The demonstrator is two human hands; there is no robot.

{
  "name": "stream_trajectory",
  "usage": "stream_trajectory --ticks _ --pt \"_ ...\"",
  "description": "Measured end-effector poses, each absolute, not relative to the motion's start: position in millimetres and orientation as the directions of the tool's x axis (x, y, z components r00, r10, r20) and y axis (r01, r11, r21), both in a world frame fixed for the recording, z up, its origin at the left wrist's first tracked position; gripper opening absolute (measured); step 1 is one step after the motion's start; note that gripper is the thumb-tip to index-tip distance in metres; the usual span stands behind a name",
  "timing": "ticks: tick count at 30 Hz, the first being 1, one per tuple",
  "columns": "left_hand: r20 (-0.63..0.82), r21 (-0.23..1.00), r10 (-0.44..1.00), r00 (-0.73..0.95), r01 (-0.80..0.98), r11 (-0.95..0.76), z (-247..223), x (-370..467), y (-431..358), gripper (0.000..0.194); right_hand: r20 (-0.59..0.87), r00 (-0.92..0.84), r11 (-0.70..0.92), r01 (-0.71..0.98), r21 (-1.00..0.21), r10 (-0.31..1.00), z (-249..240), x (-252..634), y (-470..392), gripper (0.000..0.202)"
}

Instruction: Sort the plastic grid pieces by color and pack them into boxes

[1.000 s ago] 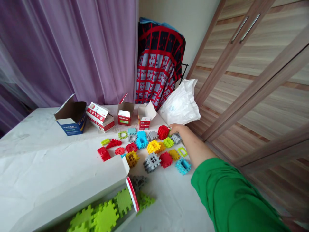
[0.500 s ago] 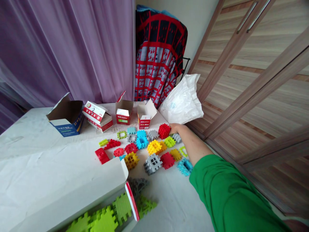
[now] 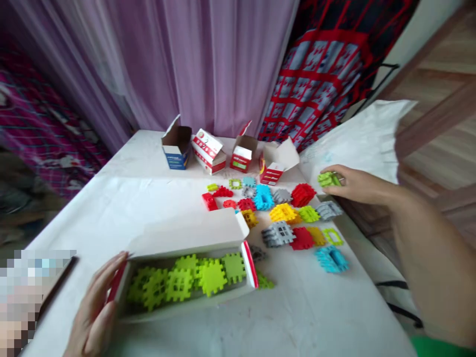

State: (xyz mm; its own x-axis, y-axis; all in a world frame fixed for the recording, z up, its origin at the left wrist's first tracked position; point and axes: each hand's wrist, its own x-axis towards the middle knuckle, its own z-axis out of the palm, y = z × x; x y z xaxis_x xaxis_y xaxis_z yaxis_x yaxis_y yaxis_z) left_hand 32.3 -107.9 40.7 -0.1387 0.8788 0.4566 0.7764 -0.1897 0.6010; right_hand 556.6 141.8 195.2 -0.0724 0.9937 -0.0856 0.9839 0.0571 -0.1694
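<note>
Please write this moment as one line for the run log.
right hand: holds green pieces | left hand: at open box | inside: green blocks

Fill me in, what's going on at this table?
A person's right hand holds a small stack of green pieces near the table's right edge, by a white bag. The left hand is at the near left end of an open long box, which has flat green plates inside. Red, yellow, blue, gray and green pieces lie beyond it, with four smaller boxes behind them.
</note>
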Motion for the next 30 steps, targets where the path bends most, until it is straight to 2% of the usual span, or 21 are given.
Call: stream_trajectory --ticks 1,3,6,9,14,17,21,23,25,30 --pt "0.446 0.63 0.889 -0.108 0.743 -0.226 38.8 29.8 -110.7 0.046 -0.093 -0.174 0.151 0.965 -0.215 0.98 201.5 537.7 128.9 0.049" --pt "0.462 0.663 0.883 -0.085 0.694 -0.28 36.3 28.5 -110.8 0.048 -0.064 -0.388 0.368 0.906 -0.208 0.919 210.9 488.3 96.4 0.05" --pt "0.482 0.686 0.872 -0.092 0.659 -0.309 34.9 31.9 -106.9 0.049 -0.04 -0.691 0.669 0.712 -0.213 0.722 214.0 398.5 44.9 0.051" --pt "0.485 0.691 0.869 -0.099 0.652 -0.312 33.6 34.3 -106.9 0.049 -0.161 -0.815 0.784 0.58 -0.222 0.557 203.9 319.3 10.8 0.043" --pt "0.498 0.672 0.864 -0.065 0.659 -0.338 30.2 32.1 -109.0 0.051 -0.309 -0.838 0.835 0.517 -0.191 0.449 177.8 255.1 -11.4 0.036" --pt "0.507 0.666 0.86 -0.053 0.657 -0.353 30.4 31.7 -108.6 0.051 -0.313 -0.834 0.836 0.521 -0.175 0.454 165.6 246.2 -17.6 0.031" --pt "0.507 0.671 0.86 -0.058 0.653 -0.351 31.5 32.5 -108.6 0.051 -0.282 -0.831 0.816 0.541 -0.206 0.48 167.1 251.9 -21.1 0.042" --pt "0.503 0.673 0.862 -0.06 0.654 -0.346 31.7 32.7 -108.9 0.051 -0.251 -0.822 0.791 0.564 -0.236 0.511 176.1 262.2 -20.1 0.042" --pt "0.501 0.672 0.863 -0.06 0.656 -0.345 31.8 33.0 -109.1 0.051 -0.197 -0.8 0.76 0.6 -0.25 0.567 185.5 278.0 -17.6 0.033" --pt "0.515 0.668 0.855 -0.064 0.654 -0.354 32.3 33.2 -107.7 0.05 -0.085 -0.661 0.631 0.741 -0.228 0.746 185.9 347.0 -4.9 0.021"
